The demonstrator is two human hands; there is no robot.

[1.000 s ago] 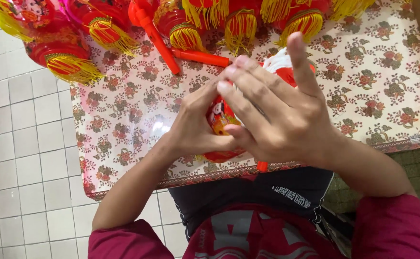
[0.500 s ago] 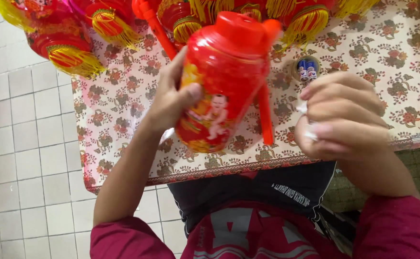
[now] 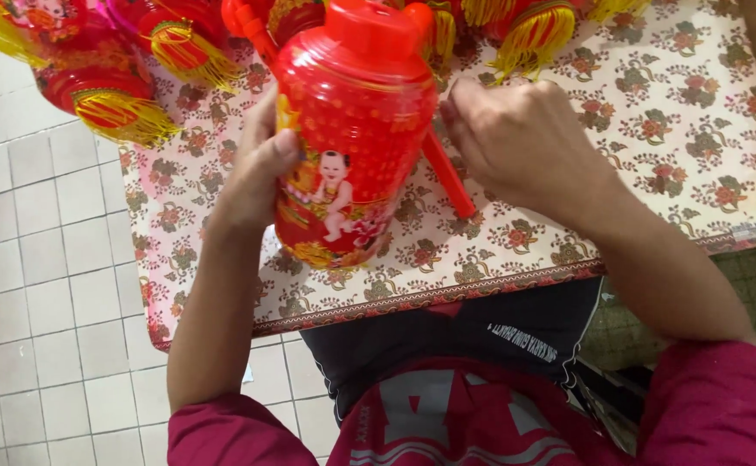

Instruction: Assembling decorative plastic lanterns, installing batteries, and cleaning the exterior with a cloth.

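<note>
The counter (image 3: 654,129), under a floral cloth, carries tasselled lanterns (image 3: 128,95) along its far edge. Above its near edge the red plastic lantern (image 3: 352,129) stands upright, long axis vertical. The left hand (image 3: 257,173) wraps its left side. The right hand (image 3: 525,147), fingers curled narrow, touches its upper right beside the red stick (image 3: 449,177). Half a second earlier that hand sat lower, clear of the lantern.

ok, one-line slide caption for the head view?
Left hand grips a red plastic lantern above the floral tablecloth; right hand is at its side.
</note>
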